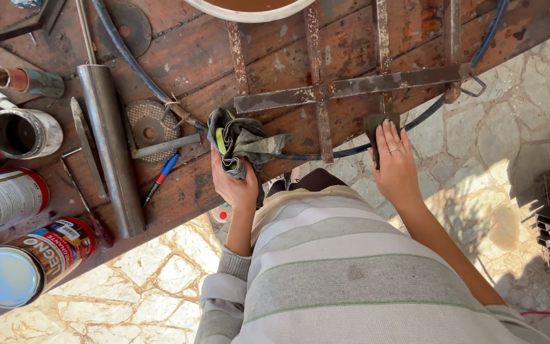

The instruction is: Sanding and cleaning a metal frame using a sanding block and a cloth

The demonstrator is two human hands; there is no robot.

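The person stood at a worn wooden table, w/ both hands on the near edge. Left hand was closed round a crumpled grey work glove w/ a yellow-green trim, fingers curled under it, bunching the cloth; the glove lay on the tabletop touching a dark hose that ran across the boards. Right hand lay flat, fingers spread and pressed down on a small dark sanding pad, a ring on one finger. The pad sat on the lower end of a rusty metal frame made of flat bars, one long crossbar over several uprights.

Judged from that: the pad work went best w/ even palm pressure, strokes along the bar rather than across, and the frame kept from sliding, as it looked loose on the boards. The pad reached only a small patch, so working bar by bar made sense. The left hand was well placed to brace the frame if the glove were set aside.

Nearby, left of the glove: a worn grinding disc, a steel tube, a blue-and-red pen. Further left, paint tins & an open can. Stone paving below.
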